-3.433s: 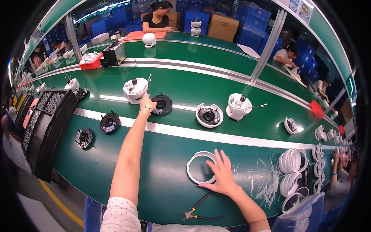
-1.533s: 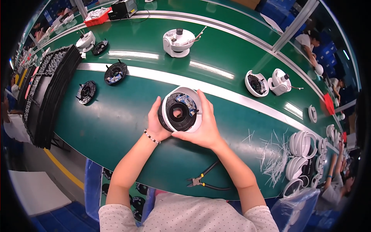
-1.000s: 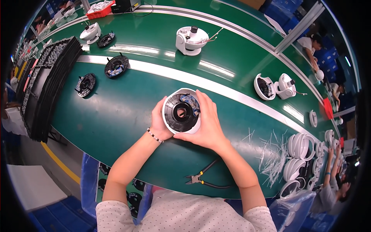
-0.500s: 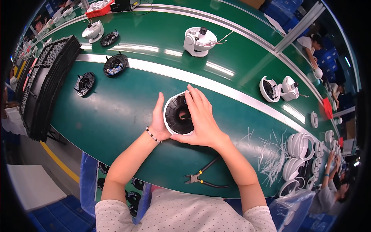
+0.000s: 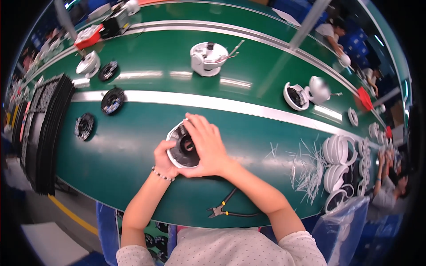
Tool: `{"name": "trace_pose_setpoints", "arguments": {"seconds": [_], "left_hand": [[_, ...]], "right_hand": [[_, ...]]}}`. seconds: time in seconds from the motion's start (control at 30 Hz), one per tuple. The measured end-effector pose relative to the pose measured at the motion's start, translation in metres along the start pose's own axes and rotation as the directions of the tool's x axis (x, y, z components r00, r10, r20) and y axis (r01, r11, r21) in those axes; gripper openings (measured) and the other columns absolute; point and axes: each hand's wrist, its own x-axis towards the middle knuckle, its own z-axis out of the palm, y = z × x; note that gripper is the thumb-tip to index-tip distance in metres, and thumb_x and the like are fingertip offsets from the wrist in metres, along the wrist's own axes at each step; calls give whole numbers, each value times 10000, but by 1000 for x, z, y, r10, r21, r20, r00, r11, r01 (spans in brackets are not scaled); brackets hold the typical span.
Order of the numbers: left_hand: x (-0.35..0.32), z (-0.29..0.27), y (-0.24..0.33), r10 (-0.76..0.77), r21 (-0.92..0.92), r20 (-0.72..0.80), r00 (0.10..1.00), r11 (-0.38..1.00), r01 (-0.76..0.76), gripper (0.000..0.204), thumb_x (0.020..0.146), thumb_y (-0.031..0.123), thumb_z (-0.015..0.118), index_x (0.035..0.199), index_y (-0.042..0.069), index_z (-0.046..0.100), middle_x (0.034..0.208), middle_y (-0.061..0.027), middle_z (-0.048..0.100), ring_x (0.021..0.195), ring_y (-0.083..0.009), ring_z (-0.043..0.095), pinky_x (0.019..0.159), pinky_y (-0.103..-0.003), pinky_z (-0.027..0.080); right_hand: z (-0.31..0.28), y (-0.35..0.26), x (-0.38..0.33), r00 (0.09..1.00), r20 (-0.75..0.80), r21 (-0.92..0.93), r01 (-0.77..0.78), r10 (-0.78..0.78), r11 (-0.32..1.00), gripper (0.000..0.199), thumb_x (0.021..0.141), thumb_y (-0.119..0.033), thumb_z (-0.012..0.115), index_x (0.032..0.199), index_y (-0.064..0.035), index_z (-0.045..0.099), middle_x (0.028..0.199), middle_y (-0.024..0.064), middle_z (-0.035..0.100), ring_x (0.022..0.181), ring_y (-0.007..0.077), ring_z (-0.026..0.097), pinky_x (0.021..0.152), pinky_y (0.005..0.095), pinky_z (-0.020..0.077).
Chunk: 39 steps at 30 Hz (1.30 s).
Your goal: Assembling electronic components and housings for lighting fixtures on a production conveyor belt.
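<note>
Both hands grip a white round housing (image 5: 171,131) with a black ribbed inner part (image 5: 181,150) and a hole in its middle. My left hand (image 5: 165,159), with a beaded bracelet at the wrist, is closed on the left side, its thumb bent over the rim. My right hand (image 5: 207,148) wraps over the right side, its fingers across the top edge and its thumb along the bottom. The housing is slightly tilted above the green table. Cutting pliers (image 5: 218,211) with black and yellow handles lie nearest to my right forearm, jaws apart.
Two black round parts (image 5: 84,126) (image 5: 112,101) lie left, beside stacked black trays (image 5: 49,133). White units with wires (image 5: 208,60) stand on the green line beyond the metal strip. Scattered white ties (image 5: 307,173) and white rings (image 5: 335,177) lie right. Co-workers sit further off.
The whole view has shifted and turned. My left thumb, raised before, now bends onto the rim of the housing, which is tilted more. My right hand keeps its hold.
</note>
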Motion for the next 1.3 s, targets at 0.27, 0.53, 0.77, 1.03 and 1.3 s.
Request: {"name": "trace_pose_setpoints", "arguments": {"seconds": [0.27,0.53,0.77,1.03,1.3], "left_hand": [[6,-18,9,115,99,-20,993,989,-112,600,691,282,492,1222,17,397,1186,-114,483,1069,-244,478,918,-350,383],[39,-25,55,80,71,-191,978,995,-67,511,774,364,468,1170,42,451,1141,-125,513,1067,-274,482,935,-465,361],[145,-111,156,352,228,-255,901,927,-297,345,851,239,445,1109,13,483,1129,-106,536,1039,-244,508,920,-401,397],[223,-120,176,720,690,-473,508,661,-294,499,854,322,493,1132,-89,434,1138,-174,505,998,-250,524,876,-359,420],[147,10,42,919,897,222,325,-62,-437,529,866,127,460,1292,-48,201,1337,-176,278,1232,-240,291,998,-320,238]], "right_hand": [[33,11,0,988,-110,116,-92,105,989,1021,508,-461,709,1287,11,248,1326,184,282,1229,362,247,952,459,232],[-17,-10,-51,998,-3,134,-60,61,989,1106,535,-419,734,1332,29,113,1389,254,22,1284,418,35,995,568,103],[-59,-32,-124,683,707,-224,-30,183,974,1142,421,-500,749,1287,51,250,1378,254,98,1281,408,90,987,591,109],[-83,-14,-149,767,635,-455,270,97,849,532,533,-313,673,952,1,577,998,126,496,954,274,439,888,465,321],[-303,50,-128,803,562,-646,277,197,711,154,612,-192,609,661,-51,569,734,117,526,676,265,555,619,371,474]]}}
